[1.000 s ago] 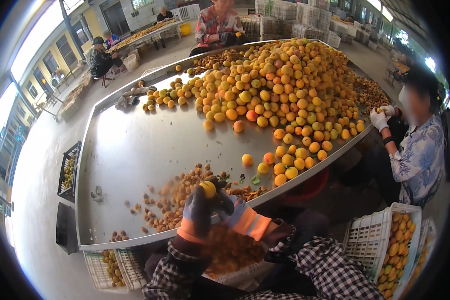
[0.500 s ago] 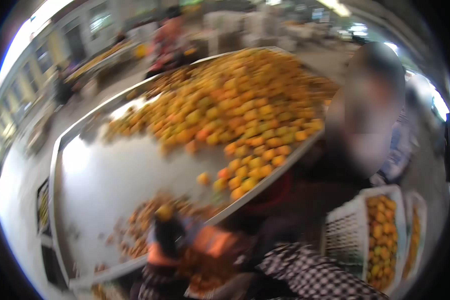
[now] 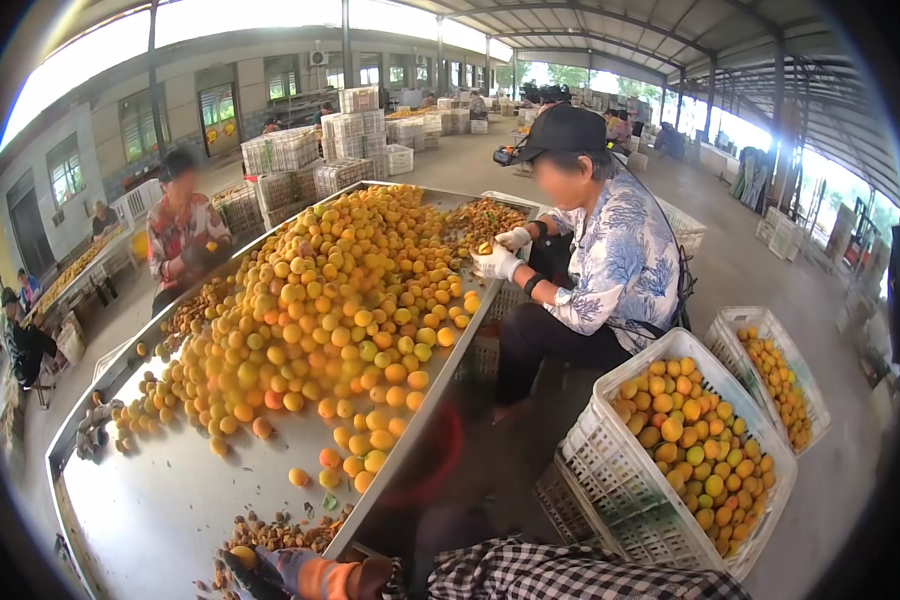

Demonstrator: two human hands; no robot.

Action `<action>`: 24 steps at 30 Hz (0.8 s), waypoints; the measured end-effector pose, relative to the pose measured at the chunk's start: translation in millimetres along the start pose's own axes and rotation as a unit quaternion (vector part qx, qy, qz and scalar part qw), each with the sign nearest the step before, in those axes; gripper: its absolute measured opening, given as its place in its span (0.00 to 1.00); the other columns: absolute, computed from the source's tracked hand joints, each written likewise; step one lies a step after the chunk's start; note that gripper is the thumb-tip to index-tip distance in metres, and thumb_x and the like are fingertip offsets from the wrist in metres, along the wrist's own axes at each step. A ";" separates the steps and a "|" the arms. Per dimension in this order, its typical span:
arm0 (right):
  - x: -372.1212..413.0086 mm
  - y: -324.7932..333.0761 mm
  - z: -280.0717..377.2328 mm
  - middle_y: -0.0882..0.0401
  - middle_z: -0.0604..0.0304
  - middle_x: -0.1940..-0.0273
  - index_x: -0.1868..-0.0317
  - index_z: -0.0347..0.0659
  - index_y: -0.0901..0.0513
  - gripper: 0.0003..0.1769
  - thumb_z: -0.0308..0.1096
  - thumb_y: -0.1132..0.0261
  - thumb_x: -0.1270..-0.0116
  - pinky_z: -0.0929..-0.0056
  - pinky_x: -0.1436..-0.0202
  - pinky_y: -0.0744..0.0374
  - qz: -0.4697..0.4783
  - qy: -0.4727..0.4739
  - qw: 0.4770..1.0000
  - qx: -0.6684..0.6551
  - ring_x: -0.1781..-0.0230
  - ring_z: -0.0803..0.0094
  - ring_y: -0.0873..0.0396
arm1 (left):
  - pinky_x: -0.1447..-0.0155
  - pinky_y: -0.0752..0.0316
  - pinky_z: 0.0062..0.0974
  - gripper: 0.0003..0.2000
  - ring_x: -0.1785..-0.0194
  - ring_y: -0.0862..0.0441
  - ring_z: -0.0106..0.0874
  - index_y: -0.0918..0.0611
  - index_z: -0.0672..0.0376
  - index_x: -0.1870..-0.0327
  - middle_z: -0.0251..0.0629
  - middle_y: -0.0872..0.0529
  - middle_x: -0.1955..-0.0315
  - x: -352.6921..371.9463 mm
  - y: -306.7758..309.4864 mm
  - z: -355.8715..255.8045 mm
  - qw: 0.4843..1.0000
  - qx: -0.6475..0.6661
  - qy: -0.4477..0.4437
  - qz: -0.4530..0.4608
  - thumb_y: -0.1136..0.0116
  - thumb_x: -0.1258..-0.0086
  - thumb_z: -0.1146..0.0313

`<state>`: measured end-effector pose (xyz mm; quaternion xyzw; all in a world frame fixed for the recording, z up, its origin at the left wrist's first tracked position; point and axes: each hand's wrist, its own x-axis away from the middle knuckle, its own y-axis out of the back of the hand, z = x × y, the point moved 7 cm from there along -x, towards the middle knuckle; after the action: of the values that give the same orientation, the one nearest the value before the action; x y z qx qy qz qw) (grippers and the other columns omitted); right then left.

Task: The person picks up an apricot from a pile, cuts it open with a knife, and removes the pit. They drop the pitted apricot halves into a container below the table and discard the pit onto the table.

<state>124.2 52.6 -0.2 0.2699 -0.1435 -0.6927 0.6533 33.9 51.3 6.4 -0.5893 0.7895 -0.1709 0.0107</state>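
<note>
At the bottom edge, my left hand (image 3: 258, 578), in a dark glove and partly cut off, grips a yellow-orange apricot (image 3: 242, 556). My right hand (image 3: 315, 574) lies close beside it in a grey and orange glove, fingers closed and pointing at the dark glove; what they hold is hidden. A black-and-white checked sleeve (image 3: 570, 572) runs from it to the right. Just beyond both hands, small brown pieces that look like apricot pits (image 3: 290, 532) are scattered on the metal table (image 3: 170, 500). A large heap of apricots (image 3: 320, 290) covers its middle and far part.
To the right, a co-worker in white gloves (image 3: 498, 262) sits at the table edge, handling fruit. Another person (image 3: 185, 235) works across the table. White crates of apricots (image 3: 610, 470) (image 3: 735, 320) stand at the right. Stacked crates (image 3: 355, 140) are behind.
My view has swung, and the picture is now sharp. My hands appear lower and farther left, nearly out of frame. The apricot is still in the dark-gloved hand.
</note>
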 end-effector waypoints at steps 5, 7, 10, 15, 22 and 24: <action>4.2 31.8 -0.1 0.21 0.43 0.49 0.32 0.41 0.37 0.28 0.40 0.48 0.30 0.61 0.47 0.24 -0.062 0.018 0.995 0.076 0.50 0.50 0.21 | 0.34 0.39 0.32 0.26 0.36 0.32 0.31 0.31 0.62 0.35 0.40 0.27 0.38 3.6 1.9 1.9 0.999 0.000 0.028 0.019 0.55 0.23 0.51; 9.0 42.3 -2.1 0.21 0.43 0.49 0.32 0.41 0.37 0.28 0.39 0.47 0.30 0.61 0.47 0.24 -0.088 0.024 0.990 0.107 0.49 0.50 0.21 | 0.34 0.38 0.32 0.26 0.37 0.31 0.32 0.30 0.62 0.35 0.40 0.26 0.39 4.8 0.7 -2.8 0.999 0.000 0.043 0.018 0.54 0.24 0.51; 11.5 43.7 -6.0 0.21 0.44 0.49 0.32 0.41 0.37 0.28 0.39 0.46 0.31 0.61 0.47 0.24 -0.126 0.031 0.980 0.150 0.49 0.51 0.21 | 0.39 0.33 0.30 0.23 0.43 0.28 0.31 0.27 0.62 0.39 0.41 0.22 0.45 13.9 -4.3 -16.8 0.998 -0.037 0.052 -0.006 0.54 0.24 0.52; 73.6 118.4 -4.5 0.21 0.45 0.48 0.33 0.40 0.36 0.28 0.38 0.44 0.31 0.62 0.47 0.23 -0.182 0.029 0.959 0.217 0.49 0.51 0.21 | 0.46 0.30 0.27 0.16 0.52 0.26 0.28 0.25 0.62 0.46 0.41 0.22 0.52 12.2 -19.6 -39.2 0.984 -0.074 -0.043 0.154 0.57 0.22 0.59; 45.8 85.8 -13.6 0.21 0.46 0.48 0.33 0.40 0.36 0.29 0.38 0.41 0.33 0.62 0.47 0.23 -0.234 0.042 0.925 0.296 0.49 0.52 0.21 | 0.41 0.34 0.27 0.19 0.47 0.28 0.24 0.29 0.61 0.37 0.38 0.23 0.47 6.7 -49.5 -29.0 0.973 0.004 0.027 0.229 0.58 0.22 0.60; 21.0 78.8 -1.8 0.21 0.47 0.48 0.34 0.39 0.35 0.29 0.37 0.40 0.33 0.62 0.47 0.23 -0.212 0.079 0.932 0.284 0.49 0.53 0.21 | 0.40 0.35 0.27 0.20 0.46 0.29 0.24 0.30 0.60 0.35 0.38 0.24 0.46 17.0 -36.2 -27.3 0.983 0.019 0.035 0.177 0.58 0.22 0.60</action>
<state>190.4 24.0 37.9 0.5221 -0.2216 -0.7220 0.3962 56.3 33.5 45.5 -0.4336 0.8779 -0.2018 0.0238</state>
